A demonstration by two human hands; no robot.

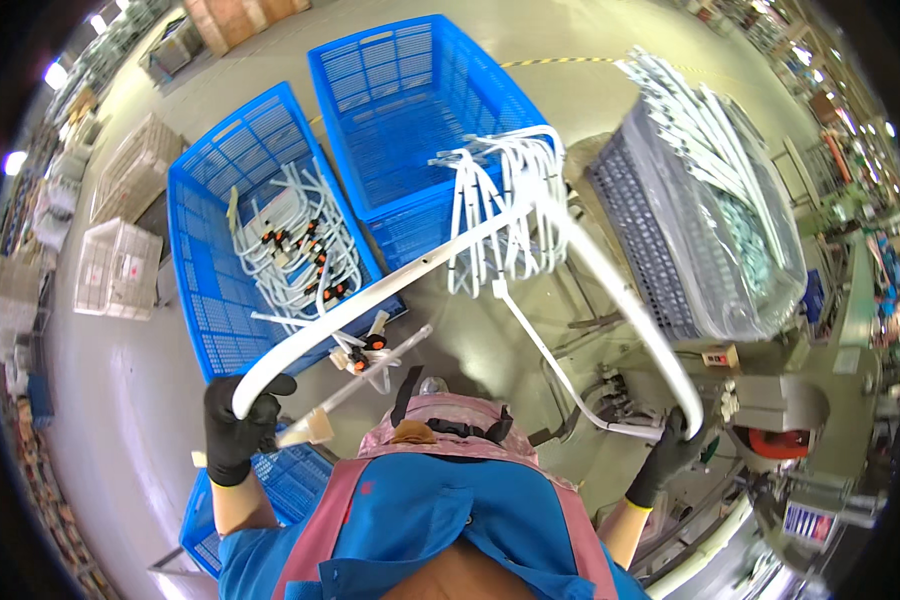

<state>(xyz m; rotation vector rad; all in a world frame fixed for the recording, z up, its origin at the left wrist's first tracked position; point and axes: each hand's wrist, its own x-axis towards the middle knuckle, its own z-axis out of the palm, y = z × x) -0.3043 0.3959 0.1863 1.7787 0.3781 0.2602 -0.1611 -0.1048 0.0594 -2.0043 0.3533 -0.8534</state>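
Note:
A white bent tube frame [370,292] spans the space in front of me, one long arm toward each hand, the two meeting at the far end. My left hand [235,428], in a black glove, is closed round its left bend. Gripping the right bend is my right hand [668,456], gloved the same way. A thinner white tube [540,345] runs to the right hand from below the far end; how it joins the frame is unclear. By the left hand lies a straight tube [375,372] with a beige block [315,428]; whether the hand touches it I cannot tell.
Ahead, a blue crate [375,205] has several white bent tubes [515,230] hanging on its near edge. The blue crate [198,270] at left holds tubes with black and orange fittings [315,250]. A grey basket [635,220] of white tubes stands right, above a machine [770,415].

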